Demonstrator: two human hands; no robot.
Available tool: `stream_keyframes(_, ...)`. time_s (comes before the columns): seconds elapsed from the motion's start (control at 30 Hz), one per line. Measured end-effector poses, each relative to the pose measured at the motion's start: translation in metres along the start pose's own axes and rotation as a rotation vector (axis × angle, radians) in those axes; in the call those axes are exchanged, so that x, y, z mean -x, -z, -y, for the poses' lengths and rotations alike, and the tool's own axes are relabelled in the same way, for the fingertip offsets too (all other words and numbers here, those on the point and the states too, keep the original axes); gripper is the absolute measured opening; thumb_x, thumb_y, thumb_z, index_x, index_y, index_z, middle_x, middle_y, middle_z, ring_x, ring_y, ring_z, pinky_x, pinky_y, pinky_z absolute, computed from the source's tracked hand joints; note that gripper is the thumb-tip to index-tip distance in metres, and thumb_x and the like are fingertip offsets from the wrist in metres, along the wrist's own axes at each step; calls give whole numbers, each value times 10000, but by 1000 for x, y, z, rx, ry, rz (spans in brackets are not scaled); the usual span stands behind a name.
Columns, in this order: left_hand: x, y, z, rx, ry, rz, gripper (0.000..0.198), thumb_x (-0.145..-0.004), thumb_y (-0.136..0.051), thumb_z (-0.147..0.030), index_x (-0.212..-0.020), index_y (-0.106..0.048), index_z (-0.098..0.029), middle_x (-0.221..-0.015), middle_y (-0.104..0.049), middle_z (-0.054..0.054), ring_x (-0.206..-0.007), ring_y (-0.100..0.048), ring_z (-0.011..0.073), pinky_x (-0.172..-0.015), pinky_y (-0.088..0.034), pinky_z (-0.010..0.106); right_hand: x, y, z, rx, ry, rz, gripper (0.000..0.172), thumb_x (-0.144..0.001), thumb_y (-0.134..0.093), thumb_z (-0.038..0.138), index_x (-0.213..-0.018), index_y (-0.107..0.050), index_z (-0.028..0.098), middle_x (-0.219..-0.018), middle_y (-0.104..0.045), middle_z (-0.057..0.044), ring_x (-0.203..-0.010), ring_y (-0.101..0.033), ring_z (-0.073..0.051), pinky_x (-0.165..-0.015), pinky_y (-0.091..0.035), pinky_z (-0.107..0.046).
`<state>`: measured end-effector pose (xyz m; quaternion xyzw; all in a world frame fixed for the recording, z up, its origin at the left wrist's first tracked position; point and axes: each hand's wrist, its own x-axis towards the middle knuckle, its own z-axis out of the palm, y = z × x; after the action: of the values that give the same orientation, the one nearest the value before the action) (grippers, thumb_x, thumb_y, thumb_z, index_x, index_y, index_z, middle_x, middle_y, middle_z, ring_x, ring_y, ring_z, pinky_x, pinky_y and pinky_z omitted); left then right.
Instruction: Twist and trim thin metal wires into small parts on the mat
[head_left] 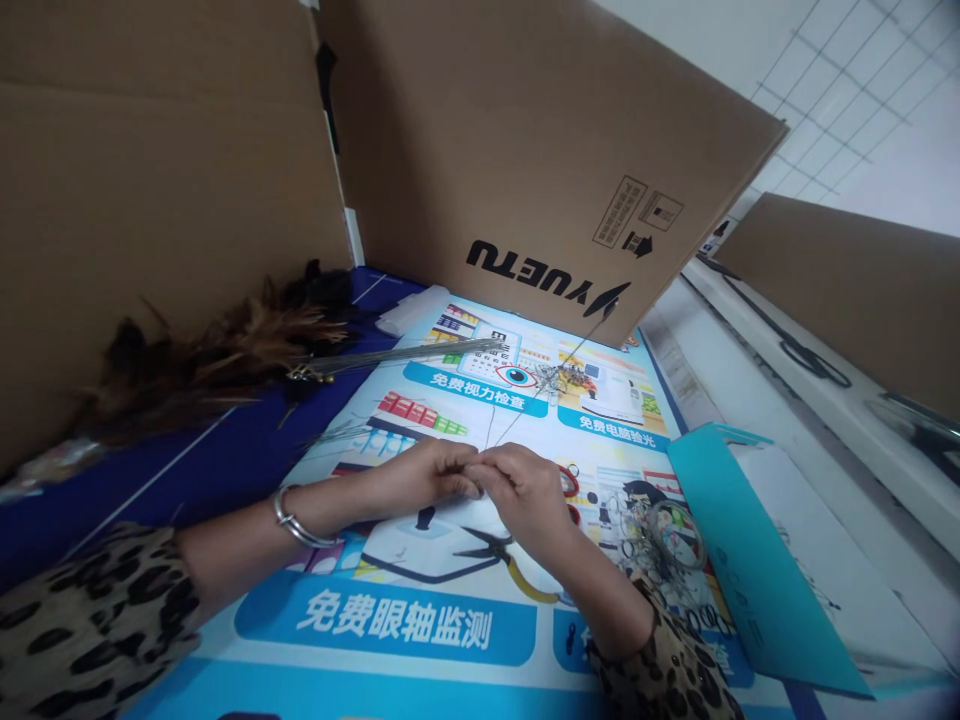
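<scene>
Head view: left hand (437, 474) and right hand (526, 492) are together pinching thin wire (517, 420), its strands extending toward the printed poster's (330, 690) far edge, while a teal folder (750, 555) is lying along the right edge.

Wire (517, 418), at centre: thin metal, dull
Bangle (288, 520), 8 o'clock: polished metal, smooth and shiny
Left sleeve (105, 610), 8 o'clock: matt printed cloth
Pliers (498, 548), between 5 and 6 o'clock: dull metal, smooth grips (529, 586)
Sheet (420, 690), 6 o'clock: smooth print; paper or plastic unclear
Folder (735, 540), 4 o'clock: smooth card
Carton (525, 120), 12 o'clock: matt cardboard
Feathers (225, 350), 9 o'clock: wispy, rough to the eye
</scene>
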<state>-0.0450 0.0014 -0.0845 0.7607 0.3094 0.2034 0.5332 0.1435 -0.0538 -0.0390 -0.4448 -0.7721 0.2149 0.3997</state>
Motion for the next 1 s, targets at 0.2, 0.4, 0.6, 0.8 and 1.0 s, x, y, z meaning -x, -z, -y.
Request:
stream_keyframes(0.2,-2,-7,0,-23,-5,-40,121,-854,-572,-271,-851,-662,-190,-858,-735,23,-831,-654,213,-752,-474,289,-3,4,2,-90,-124,-34,166,-857,-701,92,-776,-789,207,-786,-751,-31,-763,-691,-166,-730,-503,-252)
stream_keyframes(0.4,-3,-9,-13,-42,-14,-63,70,-817,-520,-216,-775,-576,-213,-775,-724,1,-771,-661,193,-741,-478,281,-5,14,0,-295,-300,-99,112,-795,-726,166,-726,-789,227,-770,-736,-8,-778,-669,-168,-728,-501,-260)
stream_keyframes(0.6,8,-2,-15,-150,11,-39,94,-752,-491,-141,-746,-556,-209,-717,-694,-7,-695,-629,178,-657,-431,263,-13,40,7,-582,-496,-151,117,-727,-773,305,-698,-779,192,-717,-714,-9,-582,-599,-129,-581,-482,-253)
stream_keyframes(0.8,27,6,-15,-221,73,-17,84,-793,-496,-179,-723,-524,-215,-721,-708,-4,-721,-650,186,-669,-438,261,-15,54,1,-658,-512,-155,212,-699,-810,372,-715,-771,164,-674,-706,-19,-570,-645,-134,-521,-471,-228)
stream_keyframes(1.0,34,9,-23,-84,161,51,79,-792,-521,-209,-717,-503,-223,-660,-690,-18,-666,-665,192,-612,-447,255,-13,50,-4,-670,-533,-108,254,-693,-832,403,-699,-744,164,-636,-707,-15,-583,-684,-144,-547,-497,-229)
